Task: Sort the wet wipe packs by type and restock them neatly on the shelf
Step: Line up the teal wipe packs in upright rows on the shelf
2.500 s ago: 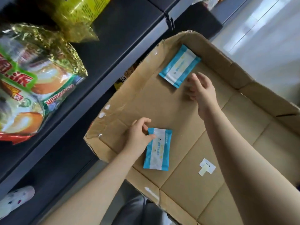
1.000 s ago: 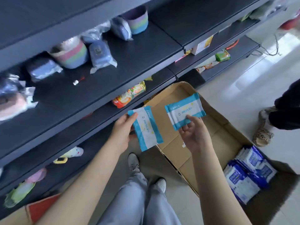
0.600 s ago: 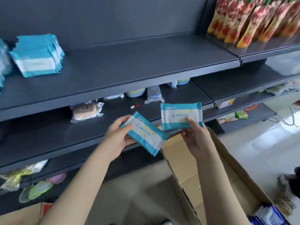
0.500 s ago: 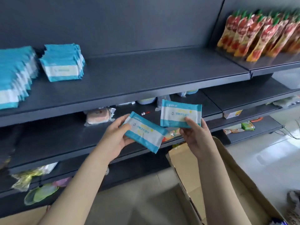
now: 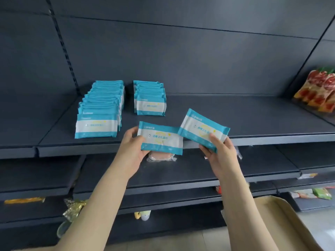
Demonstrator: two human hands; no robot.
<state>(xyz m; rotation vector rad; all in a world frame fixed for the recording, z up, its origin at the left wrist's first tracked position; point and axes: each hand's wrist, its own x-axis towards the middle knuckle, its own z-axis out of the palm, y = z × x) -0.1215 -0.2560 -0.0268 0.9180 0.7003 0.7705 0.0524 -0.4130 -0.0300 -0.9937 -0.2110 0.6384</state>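
Note:
My left hand (image 5: 132, 144) grips a teal-and-white wet wipe pack (image 5: 161, 138) by its left edge, held flat in front of the dark shelf (image 5: 235, 120). My right hand (image 5: 220, 151) pinches a second, tilted wet wipe pack (image 5: 203, 129) by its lower right corner; the two packs overlap slightly. On the shelf stand two rows of the same teal packs: a long left row (image 5: 98, 116) and a shorter right row (image 5: 150, 99) just behind my left hand.
Red and yellow snack pouches (image 5: 319, 91) stand at the shelf's far right. A wrapped pinkish item (image 5: 160, 157) lies on the shelf below. A cardboard box (image 5: 282, 223) sits at the lower right. Lower shelves hold assorted small goods.
Both hands have risen with their packs from the box up to the shelf's front edge. The view has tilted up, bringing the two rows of packs to the middle.

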